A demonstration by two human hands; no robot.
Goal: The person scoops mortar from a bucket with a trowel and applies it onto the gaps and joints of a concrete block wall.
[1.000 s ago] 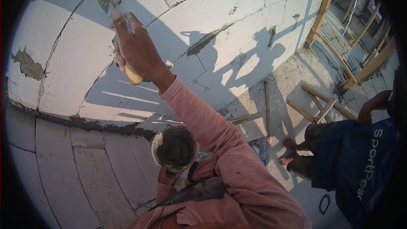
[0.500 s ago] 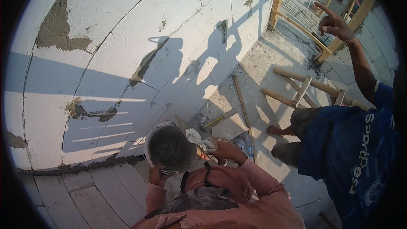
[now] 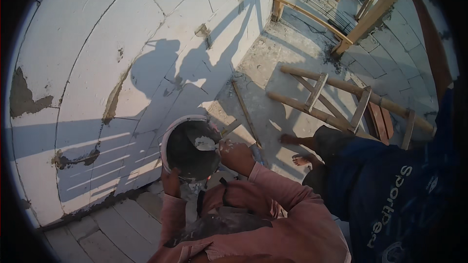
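Observation:
My left hand (image 3: 170,182) grips the near left rim of a round bucket (image 3: 169,129) that holds dark grey mortar (image 3: 187,158). The bucket tips slightly toward me. In my right hand (image 3: 236,157) is a trowel (image 3: 205,143), closed around its handle. Its pale, mortar-smeared blade lies over the bucket's opening, against the dark mix. Whether the blade's tip is sunk in the mortar I cannot tell.
A pale block wall (image 3: 117,34) with grey mortar patches rises on the left. To the right stands a person in a blue shirt (image 3: 385,185), one arm raised. A wooden ladder (image 3: 317,92) lies on the concrete floor beyond, near a wooden post (image 3: 370,12).
My right hand has brought the trowel from the bucket's right edge to over its mouth. The bucket has tilted up. The other person's arm is raised higher, and the view has shifted right.

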